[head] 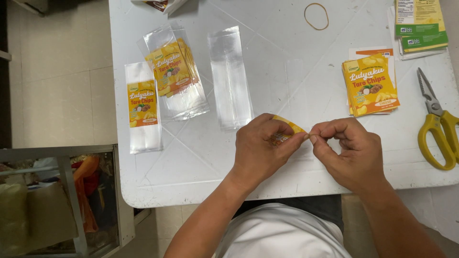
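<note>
- left hand point(260, 150) closed in a pinch on a small orange-yellow sticker label point(287, 130), thumb and fingers curled over it, label mostly hidden under the fingers
- right hand point(351, 153) closed too, thumb and forefinger pinching the label's right tip, other fingers curled in
- both hands meet over the near part of the white table point(296, 71), label held just above it, bent into a slight arch
- clear empty plastic bag point(229, 76) lies flat just beyond the left hand, long side running away from the person
- further left, a pile of clear bags with orange labels point(174, 71), overlapping, tilted
- leftmost, a single labelled bag point(142, 107) lying near the table's left edge, apart from the pile
- stack of orange-yellow labels point(370, 85) beyond the right hand, near but not touching it
- yellow-handled scissors point(437, 122) at the right edge, blades closed, pointing away
- rubber band point(316, 16) lying loose at the far side
- green and yellow printed sheets point(420, 24) in the far right corner
- person's white shirt shows at the bottom; cannot tell if backing is peeled off the label
</note>
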